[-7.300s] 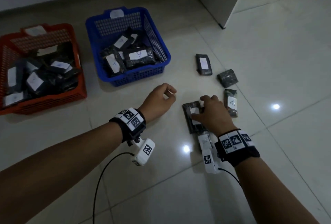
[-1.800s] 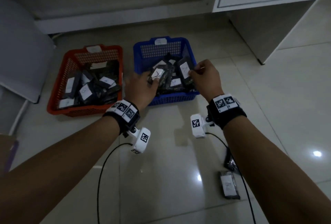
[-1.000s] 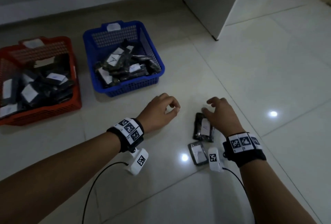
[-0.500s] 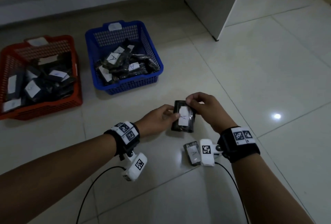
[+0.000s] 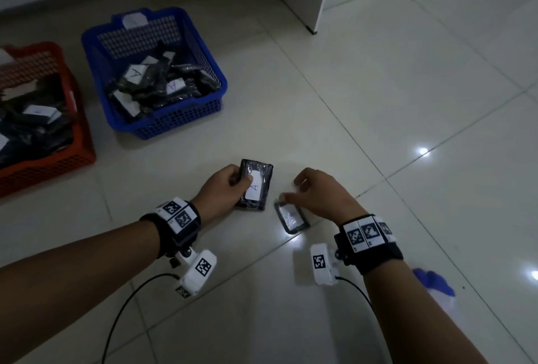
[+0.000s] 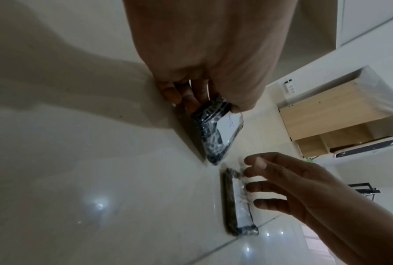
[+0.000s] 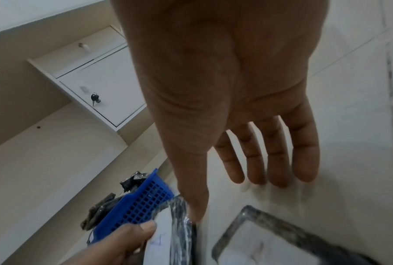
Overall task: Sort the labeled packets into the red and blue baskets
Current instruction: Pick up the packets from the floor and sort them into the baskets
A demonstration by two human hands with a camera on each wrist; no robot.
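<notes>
Packet marked A (image 5: pixel 256 187): dark film-wrapped block, likely light, slick, slightly yielding; your left hand (image 5: pixel 222 189) grips its long edge. Second packet (image 5: pixel 291 218): flat on floor; take its long edges. Right hand (image 5: pixel 323 196) spread, empty, over it.

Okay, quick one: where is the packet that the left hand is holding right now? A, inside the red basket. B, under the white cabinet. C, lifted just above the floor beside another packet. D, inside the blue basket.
C: the left hand grips the A-labeled packet just off the tiled floor, beside the packet on the floor.
</notes>
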